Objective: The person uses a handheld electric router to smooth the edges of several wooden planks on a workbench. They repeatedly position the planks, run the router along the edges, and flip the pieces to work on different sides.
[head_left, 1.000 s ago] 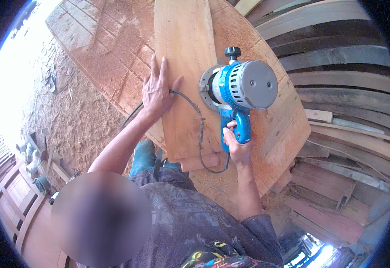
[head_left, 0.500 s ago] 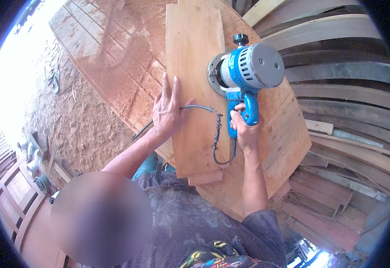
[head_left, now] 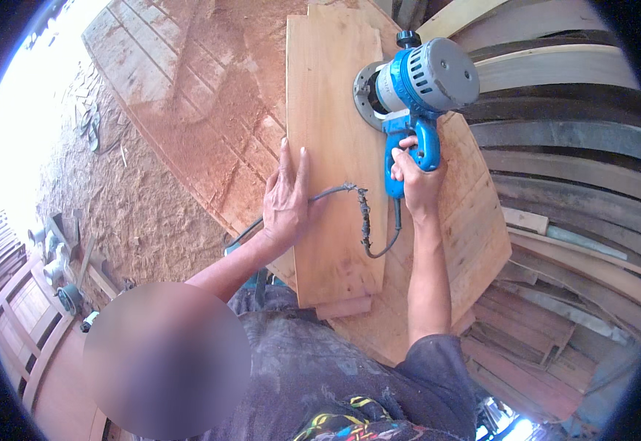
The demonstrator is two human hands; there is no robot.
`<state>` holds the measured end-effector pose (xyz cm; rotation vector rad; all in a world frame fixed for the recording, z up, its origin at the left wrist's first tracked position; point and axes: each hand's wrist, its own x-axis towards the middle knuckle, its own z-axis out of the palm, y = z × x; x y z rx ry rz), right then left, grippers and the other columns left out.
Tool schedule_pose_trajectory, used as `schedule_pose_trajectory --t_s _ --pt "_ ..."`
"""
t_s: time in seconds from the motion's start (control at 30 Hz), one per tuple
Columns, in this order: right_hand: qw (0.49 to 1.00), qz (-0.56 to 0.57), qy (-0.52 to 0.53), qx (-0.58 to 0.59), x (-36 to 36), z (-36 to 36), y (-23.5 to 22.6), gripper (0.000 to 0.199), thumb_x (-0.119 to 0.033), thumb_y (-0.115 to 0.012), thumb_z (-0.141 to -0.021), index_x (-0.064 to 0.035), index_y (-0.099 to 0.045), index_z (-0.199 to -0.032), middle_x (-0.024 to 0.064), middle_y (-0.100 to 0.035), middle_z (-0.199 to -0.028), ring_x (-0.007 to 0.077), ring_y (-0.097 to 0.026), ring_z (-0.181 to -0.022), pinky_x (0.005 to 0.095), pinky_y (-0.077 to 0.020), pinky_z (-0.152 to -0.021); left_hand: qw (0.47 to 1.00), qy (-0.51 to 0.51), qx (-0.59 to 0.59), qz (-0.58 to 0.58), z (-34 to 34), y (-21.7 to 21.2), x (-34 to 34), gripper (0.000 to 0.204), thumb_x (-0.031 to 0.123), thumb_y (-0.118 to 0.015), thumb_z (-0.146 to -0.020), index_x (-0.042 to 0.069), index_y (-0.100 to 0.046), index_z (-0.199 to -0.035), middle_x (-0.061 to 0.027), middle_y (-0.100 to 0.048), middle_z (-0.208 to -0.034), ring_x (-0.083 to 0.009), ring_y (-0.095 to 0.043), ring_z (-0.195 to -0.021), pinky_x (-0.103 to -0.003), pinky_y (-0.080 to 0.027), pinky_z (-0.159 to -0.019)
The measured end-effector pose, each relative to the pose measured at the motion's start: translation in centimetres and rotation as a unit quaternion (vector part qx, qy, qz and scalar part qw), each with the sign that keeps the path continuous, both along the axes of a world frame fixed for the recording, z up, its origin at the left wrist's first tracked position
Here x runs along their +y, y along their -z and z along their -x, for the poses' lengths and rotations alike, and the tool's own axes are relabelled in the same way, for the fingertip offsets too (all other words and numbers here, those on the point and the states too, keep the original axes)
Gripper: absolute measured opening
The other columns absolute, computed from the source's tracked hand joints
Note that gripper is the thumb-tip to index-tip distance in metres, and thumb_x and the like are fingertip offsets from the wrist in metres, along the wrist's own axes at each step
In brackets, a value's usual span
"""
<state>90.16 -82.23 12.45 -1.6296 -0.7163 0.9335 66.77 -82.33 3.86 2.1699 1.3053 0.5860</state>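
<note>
My right hand [head_left: 417, 176] is wrapped round the blue handle of a router [head_left: 416, 77], a power tool with a grey motor housing, blue collar and black knob. Its round base rests at the right edge of a long light-brown board [head_left: 335, 147]. Flat on the board's left side lies my left hand [head_left: 288, 197], fingers stretched out and slightly apart. The router's dark cord [head_left: 366, 220], wound with tape in places, loops over the board and runs beneath my left hand. A smaller wood piece [head_left: 346, 306] sticks out under the board's near end. The router's bit is hidden.
The board lies on a large wooden panel [head_left: 225, 110] covered with reddish sawdust. Curved planks [head_left: 563, 136] are stacked along the right. At left, shavings cover the ground [head_left: 144, 187]. A framed wooden door-like panel [head_left: 37, 331] and some pipe-like parts [head_left: 54, 266] sit at lower left.
The router and my right hand have moved farther away along the board's right edge. The board has shifted a little right and nearer, with my left hand going along on it.
</note>
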Motion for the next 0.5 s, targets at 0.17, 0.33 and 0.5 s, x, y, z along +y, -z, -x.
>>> schedule_pose_trajectory --t_s 0.17,0.33,0.5 --pt "1.0 -0.009 -0.011 -0.007 3.4 -0.9 0.0 0.013 0.002 -0.066 -0.089 -0.002 -0.062 -0.1 0.0029 -0.059 -0.069 0.0086 -0.054 -0.054 0.0292 -0.0475 -0.052 1.0 0.007 -0.01 0.004 0.1 0.3 0.1 0.097 0.042 -0.077 -0.087 0.001 -0.029 -0.16 -0.0381 -0.013 -0.165 -0.0514 -0.05 -0.135 -0.053 -0.043 -0.109" --pt "1.0 -0.004 -0.015 -0.025 6.3 -1.3 0.2 0.015 0.002 -0.066 -0.089 -0.0026 -0.061 -0.101 0.0029 -0.059 -0.072 0.0089 -0.053 -0.054 0.0285 -0.0465 -0.052 1.0 0.016 -0.015 0.012 0.2 0.0 0.3 0.099 0.041 -0.079 -0.085 0.002 -0.028 -0.161 -0.0391 -0.014 -0.165 -0.052 -0.051 -0.132 -0.053 -0.043 -0.108" --pt "1.0 -0.002 -0.023 -0.007 8.9 -2.1 0.7 0.016 0.002 -0.067 -0.089 -0.0038 -0.059 -0.102 0.0026 -0.057 -0.075 0.0091 -0.054 -0.056 0.0269 -0.0456 -0.053 1.0 0.007 -0.019 0.014 0.1 0.1 0.0 0.098 0.04 -0.078 -0.086 0.0 -0.028 -0.161 -0.0407 -0.015 -0.164 -0.0531 -0.052 -0.13 -0.053 -0.044 -0.107"
